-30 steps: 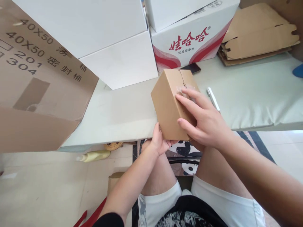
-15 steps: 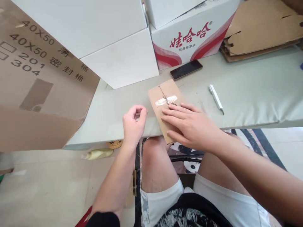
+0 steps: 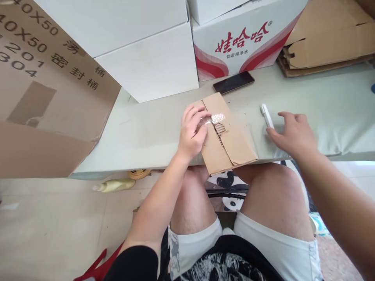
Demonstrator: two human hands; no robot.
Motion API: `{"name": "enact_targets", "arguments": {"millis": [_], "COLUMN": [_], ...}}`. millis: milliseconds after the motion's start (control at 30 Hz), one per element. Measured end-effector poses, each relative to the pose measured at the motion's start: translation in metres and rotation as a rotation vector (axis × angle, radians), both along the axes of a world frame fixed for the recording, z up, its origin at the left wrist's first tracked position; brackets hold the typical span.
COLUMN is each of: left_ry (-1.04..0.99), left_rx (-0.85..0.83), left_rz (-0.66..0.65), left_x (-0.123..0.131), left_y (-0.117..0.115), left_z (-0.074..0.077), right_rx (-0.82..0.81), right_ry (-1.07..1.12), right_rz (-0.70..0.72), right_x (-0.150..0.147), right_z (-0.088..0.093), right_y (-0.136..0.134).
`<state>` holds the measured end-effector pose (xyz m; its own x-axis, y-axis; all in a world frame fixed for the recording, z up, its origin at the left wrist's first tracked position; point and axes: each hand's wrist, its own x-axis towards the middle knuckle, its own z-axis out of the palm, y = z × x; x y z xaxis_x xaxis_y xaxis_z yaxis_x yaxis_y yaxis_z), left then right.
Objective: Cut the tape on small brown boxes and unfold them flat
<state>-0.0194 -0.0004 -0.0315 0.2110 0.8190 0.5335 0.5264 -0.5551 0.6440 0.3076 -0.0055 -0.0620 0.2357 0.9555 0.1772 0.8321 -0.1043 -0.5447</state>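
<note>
A small flat cardboard box lies at the table's front edge, partly over my knees. Clear tape crosses its middle seam, and the cardboard beside the tape is torn, with ridges showing. My left hand rests on the box's left side, fingers curled around the tape's left end and holding the box. Whether the fingertips pinch the tape itself, I cannot make out. Over the table to the right, my right hand has its thumb and fingers apart and holds nothing. Its thumb is close to the lower end of a white pen-like cutter.
A black phone lies behind the box, before a white and red carton. White boxes stand at the back left, a large brown carton further left. Flattened cardboard is stacked at the back right. A yellowish bottle lies on the floor.
My right hand has left the box and moved right, to the white cutter. My left hand has come from beside the box onto its tape. The box has turned slightly and shows more.
</note>
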Motion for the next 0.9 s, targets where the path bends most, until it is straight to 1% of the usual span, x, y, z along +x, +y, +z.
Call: {"name": "enact_targets", "arguments": {"millis": [67, 200, 300, 367, 433, 467, 567, 600, 667, 733, 800, 900], "left_ry": [0.002, 0.002, 0.006, 0.0, -0.019, -0.034, -0.087, -0.102, -0.119, -0.124, -0.126, -0.128], "left_rx": [-0.012, -0.019, -0.021, -0.009, -0.009, -0.023, -0.097, -0.114, -0.124, -0.123, -0.125, -0.123], "left_rz": [-0.006, -0.03, -0.029, -0.021, -0.023, -0.024, -0.014, -0.007, -0.006, -0.011, -0.015, -0.012], "left_x": [0.0, -0.001, -0.001, -0.001, 0.0, -0.001, -0.001, -0.001, 0.0, 0.001, 0.002, 0.003], "left_y": [0.0, 0.002, 0.002, 0.002, 0.001, 0.001, -0.001, -0.002, -0.003, -0.004, -0.005, -0.006], "left_z": [0.001, 0.002, 0.002, 0.001, 0.0, -0.001, -0.001, -0.001, 0.001, 0.003, 0.004, 0.005], "right_rx": [-0.079, -0.161, -0.221, -0.224, -0.168, -0.106, 0.141, 0.195, 0.279, 0.284, 0.258, 0.212], "right_ry": [0.052, 0.193, 0.392, 0.557, 0.709, 0.795, 1.061, 1.103, 1.07, 0.92, 0.734, 0.513], "right_rz": [0.012, 0.07, 0.152, 0.223, 0.275, 0.28, 0.257, 0.268, 0.315, 0.362, 0.379, 0.378], "right_x": [0.004, 0.004, 0.002, -0.003, -0.013, -0.02, -0.049, -0.06, -0.081, -0.098, -0.111, -0.123], "right_z": [-0.007, -0.004, -0.003, 0.001, 0.011, 0.021, 0.059, 0.073, 0.097, 0.112, 0.117, 0.116], "right_y": [0.005, 0.011, 0.015, 0.017, 0.017, 0.015, 0.005, 0.001, -0.009, -0.016, -0.022, -0.027]}}
